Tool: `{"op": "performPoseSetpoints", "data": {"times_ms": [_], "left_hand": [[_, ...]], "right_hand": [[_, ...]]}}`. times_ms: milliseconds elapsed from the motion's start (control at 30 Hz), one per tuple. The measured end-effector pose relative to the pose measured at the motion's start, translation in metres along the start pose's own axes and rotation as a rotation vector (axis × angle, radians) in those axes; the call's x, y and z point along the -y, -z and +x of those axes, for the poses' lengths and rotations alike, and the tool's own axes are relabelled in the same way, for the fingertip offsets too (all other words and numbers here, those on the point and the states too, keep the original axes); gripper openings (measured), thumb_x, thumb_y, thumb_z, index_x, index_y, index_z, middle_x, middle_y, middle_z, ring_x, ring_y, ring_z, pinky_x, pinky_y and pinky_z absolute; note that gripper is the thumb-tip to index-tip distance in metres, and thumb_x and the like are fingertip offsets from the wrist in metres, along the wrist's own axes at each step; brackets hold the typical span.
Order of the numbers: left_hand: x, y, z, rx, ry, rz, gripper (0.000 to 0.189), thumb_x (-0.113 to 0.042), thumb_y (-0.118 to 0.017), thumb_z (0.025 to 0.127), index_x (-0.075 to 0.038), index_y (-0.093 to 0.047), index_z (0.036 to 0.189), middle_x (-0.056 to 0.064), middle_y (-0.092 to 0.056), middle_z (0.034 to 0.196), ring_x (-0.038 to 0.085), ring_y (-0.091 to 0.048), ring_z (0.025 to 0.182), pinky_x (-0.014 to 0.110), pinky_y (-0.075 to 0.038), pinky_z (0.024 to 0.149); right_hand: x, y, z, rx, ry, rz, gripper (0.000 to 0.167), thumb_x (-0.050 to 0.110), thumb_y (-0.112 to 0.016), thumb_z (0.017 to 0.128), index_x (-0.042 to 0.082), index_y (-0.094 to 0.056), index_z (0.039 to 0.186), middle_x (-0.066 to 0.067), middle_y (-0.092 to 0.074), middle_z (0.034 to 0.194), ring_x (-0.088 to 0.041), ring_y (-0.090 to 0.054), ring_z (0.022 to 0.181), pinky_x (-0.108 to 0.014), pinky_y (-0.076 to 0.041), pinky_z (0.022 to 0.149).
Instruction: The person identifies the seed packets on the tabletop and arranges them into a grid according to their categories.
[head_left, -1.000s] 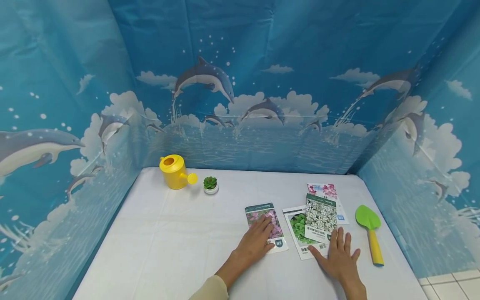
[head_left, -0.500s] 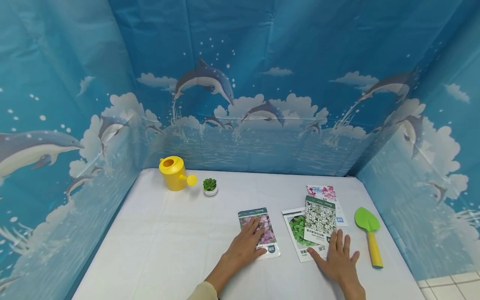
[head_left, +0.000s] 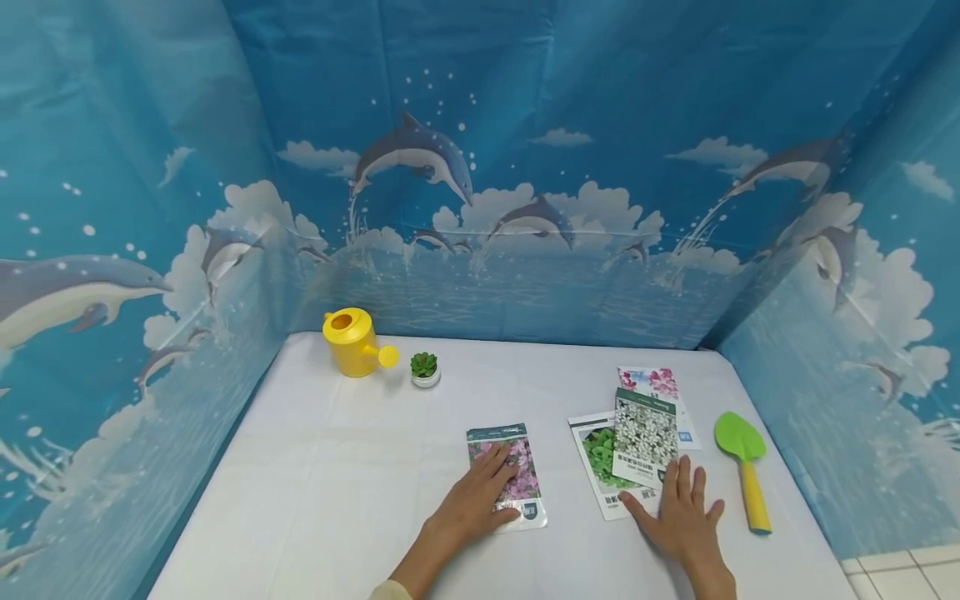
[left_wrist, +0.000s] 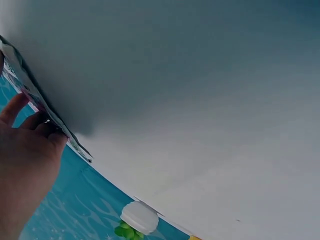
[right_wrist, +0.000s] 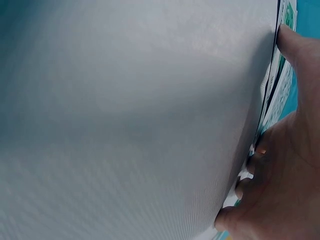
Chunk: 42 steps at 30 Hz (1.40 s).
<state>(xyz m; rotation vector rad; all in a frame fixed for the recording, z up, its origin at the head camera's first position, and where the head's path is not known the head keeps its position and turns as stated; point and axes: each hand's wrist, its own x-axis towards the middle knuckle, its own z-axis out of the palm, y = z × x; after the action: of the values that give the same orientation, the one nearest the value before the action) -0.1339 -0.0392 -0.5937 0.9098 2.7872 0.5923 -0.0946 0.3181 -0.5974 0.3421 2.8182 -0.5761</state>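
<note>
My left hand (head_left: 472, 500) lies with extended fingers on a seed packet with pink flowers (head_left: 527, 479), flat on the white table. In the left wrist view the fingers of the left hand (left_wrist: 32, 145) touch that packet's face (left_wrist: 50, 112). To the right, my right hand (head_left: 681, 521) is spread, its thumb on a seed packet with green leaves (head_left: 600, 458) and its fingertips at the lower corner of a seed packet with white flowers (head_left: 643, 433). This white-flower packet overlaps the green-leaf one and a packet with pink blossoms (head_left: 663, 383) behind it.
A toy shovel with a green blade and yellow handle (head_left: 750, 475) lies right of the right hand. Toward the back left stand a yellow watering can (head_left: 352, 346) and a small potted succulent (head_left: 425, 371). A blue dolphin-print curtain (head_left: 480, 283) surrounds the white table (head_left: 315, 500).
My left hand has slid the pink-flower packet to the left and slightly nearer, away from the other packets. The right hand has stayed in place on its packets.
</note>
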Motion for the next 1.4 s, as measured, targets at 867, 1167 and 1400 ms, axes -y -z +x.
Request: {"op": "performPoseSetpoints", "data": {"times_ms": [867, 1167, 1400], "left_hand": [[0.025, 0.011, -0.046, 0.017, -0.058, -0.165, 0.067, -0.034, -0.081, 0.097, -0.014, -0.056, 0.156, 0.007, -0.035, 0.175, 0.03, -0.029, 0.163, 0.049, -0.028, 0.131], [0.028, 0.012, -0.06, -0.027, -0.091, -0.171, 0.068, -0.034, -0.082, 0.095, -0.013, -0.057, 0.155, 0.01, -0.038, 0.173, 0.034, -0.033, 0.161, 0.053, -0.031, 0.129], [0.034, 0.011, -0.07, -0.031, -0.093, -0.184, 0.068, -0.038, -0.08, 0.097, -0.014, -0.057, 0.156, 0.009, -0.037, 0.174, 0.034, -0.033, 0.161, 0.053, -0.032, 0.128]], "right_hand": [[-0.005, -0.002, -0.001, 0.007, 0.008, 0.011, 0.131, 0.077, -0.056, 0.098, -0.022, 0.004, 0.16, -0.042, 0.021, 0.166, -0.061, 0.026, 0.153, -0.085, 0.021, 0.111], [-0.007, -0.003, 0.002, 0.008, 0.001, 0.005, 0.133, 0.078, -0.057, 0.097, -0.021, 0.004, 0.16, -0.04, 0.023, 0.166, -0.06, 0.026, 0.153, -0.084, 0.022, 0.112], [-0.008, -0.005, 0.004, 0.008, 0.011, 0.002, 0.132, 0.078, -0.056, 0.097, -0.021, 0.004, 0.16, -0.04, 0.022, 0.166, -0.06, 0.026, 0.153, -0.085, 0.021, 0.112]]}}
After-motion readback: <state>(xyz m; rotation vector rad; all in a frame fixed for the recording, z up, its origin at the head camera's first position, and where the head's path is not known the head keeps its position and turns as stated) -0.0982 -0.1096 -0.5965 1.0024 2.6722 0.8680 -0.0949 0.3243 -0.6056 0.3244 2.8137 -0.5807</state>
